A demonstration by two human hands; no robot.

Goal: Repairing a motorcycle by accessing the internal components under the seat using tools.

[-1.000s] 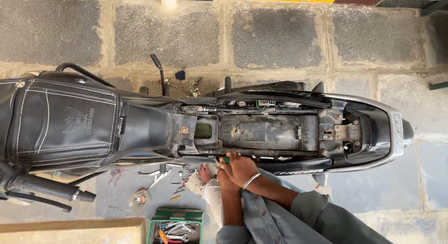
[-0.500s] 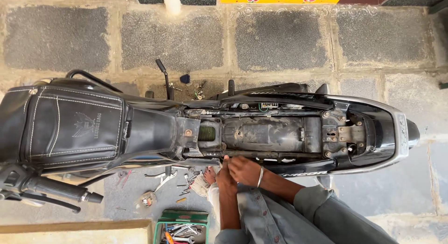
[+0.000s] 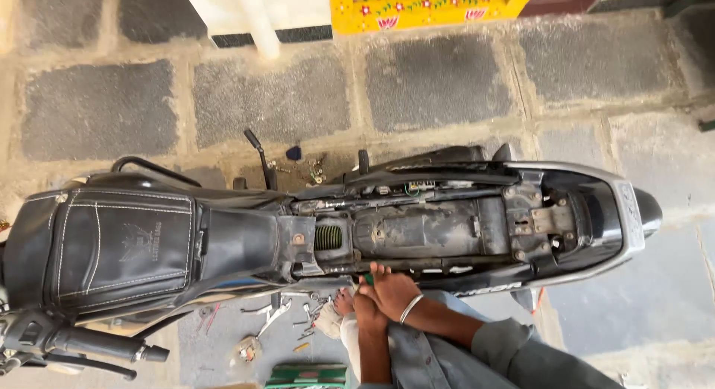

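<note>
A black motorcycle (image 3: 417, 233) lies across the view with its seat off, so the frame and battery bay show. My right hand (image 3: 393, 291), with a metal bangle on the wrist, presses against the near side rail. Its fingers are closed around a small green-handled tool (image 3: 368, 279). My left hand (image 3: 363, 311) is tucked just under it, close to the same spot, and its fingers are hidden. A white cloth (image 3: 329, 322) lies by the left hand's knuckles.
Loose wrenches, pliers (image 3: 274, 314) and small screws lie on the stone floor under the bike. A green toolbox (image 3: 309, 375) sits at the bottom edge. The padded tank cover (image 3: 123, 244) and handlebar grip (image 3: 112, 348) fill the left. A yellow painted step (image 3: 432, 5) is at the top.
The view has tilted, so the motorcycle sits lower in the picture. Both hands stay at the same place on the near side rail.
</note>
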